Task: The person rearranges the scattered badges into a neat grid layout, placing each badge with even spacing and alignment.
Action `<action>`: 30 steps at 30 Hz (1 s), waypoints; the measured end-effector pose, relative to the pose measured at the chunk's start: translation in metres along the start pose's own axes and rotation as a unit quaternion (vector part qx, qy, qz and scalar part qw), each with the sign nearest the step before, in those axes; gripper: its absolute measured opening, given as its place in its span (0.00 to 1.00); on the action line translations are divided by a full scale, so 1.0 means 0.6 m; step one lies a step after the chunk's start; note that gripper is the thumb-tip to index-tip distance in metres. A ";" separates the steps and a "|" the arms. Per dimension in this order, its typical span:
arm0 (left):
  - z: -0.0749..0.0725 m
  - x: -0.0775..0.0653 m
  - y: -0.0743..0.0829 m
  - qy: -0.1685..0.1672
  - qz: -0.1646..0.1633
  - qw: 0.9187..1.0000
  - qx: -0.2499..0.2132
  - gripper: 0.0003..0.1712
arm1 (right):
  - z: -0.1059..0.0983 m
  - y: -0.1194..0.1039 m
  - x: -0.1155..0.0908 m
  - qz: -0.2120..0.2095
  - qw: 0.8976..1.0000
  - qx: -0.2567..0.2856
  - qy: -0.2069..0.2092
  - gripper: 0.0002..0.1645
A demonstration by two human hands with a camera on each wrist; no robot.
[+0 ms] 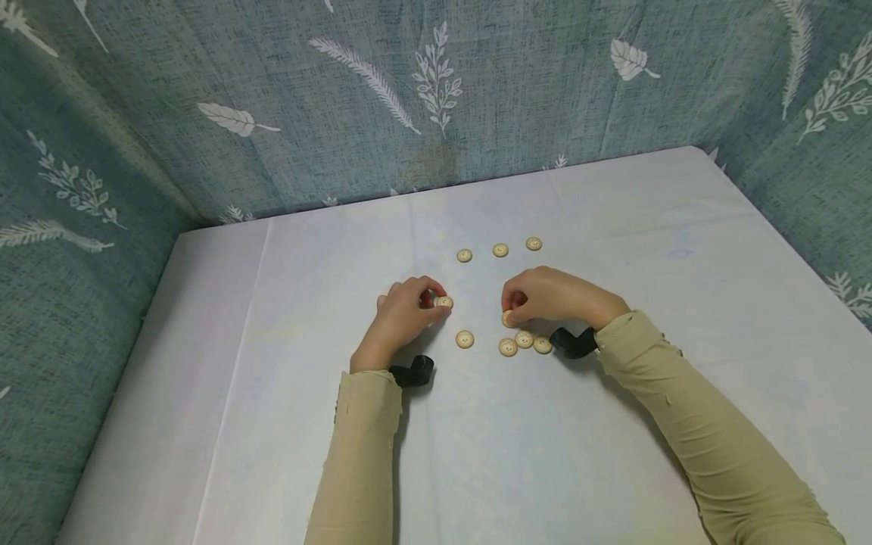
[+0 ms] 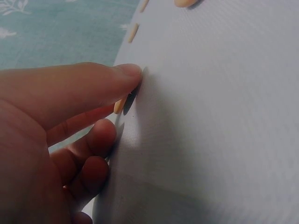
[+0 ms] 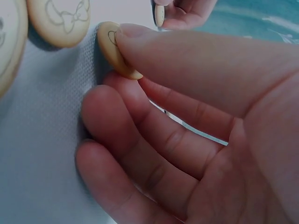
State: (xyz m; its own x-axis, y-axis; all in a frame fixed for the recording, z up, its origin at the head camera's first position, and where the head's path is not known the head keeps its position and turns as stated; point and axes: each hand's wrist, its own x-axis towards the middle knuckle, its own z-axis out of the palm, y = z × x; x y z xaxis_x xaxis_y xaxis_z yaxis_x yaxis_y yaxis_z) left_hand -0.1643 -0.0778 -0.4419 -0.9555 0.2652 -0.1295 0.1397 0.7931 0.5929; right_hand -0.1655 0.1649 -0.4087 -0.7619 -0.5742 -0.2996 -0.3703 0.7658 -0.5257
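My left hand (image 1: 407, 316) pinches a small round wooden button (image 1: 444, 302) between thumb and forefinger, close to the tabletop. In the left wrist view, the thumb covers most of that button (image 2: 119, 104), and only its edge shows. Across from it, my right hand (image 1: 560, 295) holds another wooden button (image 1: 507, 319) by thumb and fingertips. Seen from the right wrist, this button (image 3: 109, 49) is tilted, with a line drawing on its face. Just in front of the right hand lie several buttons, including one with a bow drawn on it (image 3: 65, 18).
Three buttons form a spaced row at the back, with the middle one (image 1: 500, 250) between two others. A single button (image 1: 465, 339) lies in front of the left hand. White cloth covers the table (image 1: 286, 439). A green leaf-patterned curtain (image 1: 436, 159) stands behind it.
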 end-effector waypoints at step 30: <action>-0.003 -0.003 0.001 0.000 0.007 1.000 -0.002 0.12 | 0.011 0.015 0.019 0.037 0.995 0.071 0.064 0.06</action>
State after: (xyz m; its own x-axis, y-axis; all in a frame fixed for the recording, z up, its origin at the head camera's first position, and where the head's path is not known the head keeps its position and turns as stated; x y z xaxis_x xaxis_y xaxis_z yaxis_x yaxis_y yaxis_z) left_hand -0.1631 -0.0785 -0.4400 -0.9531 0.2774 -0.1212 0.1529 0.7866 0.5982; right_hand -0.1739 0.1634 -0.4218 -0.8489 -0.4693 -0.2433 -0.2385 0.7508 -0.6159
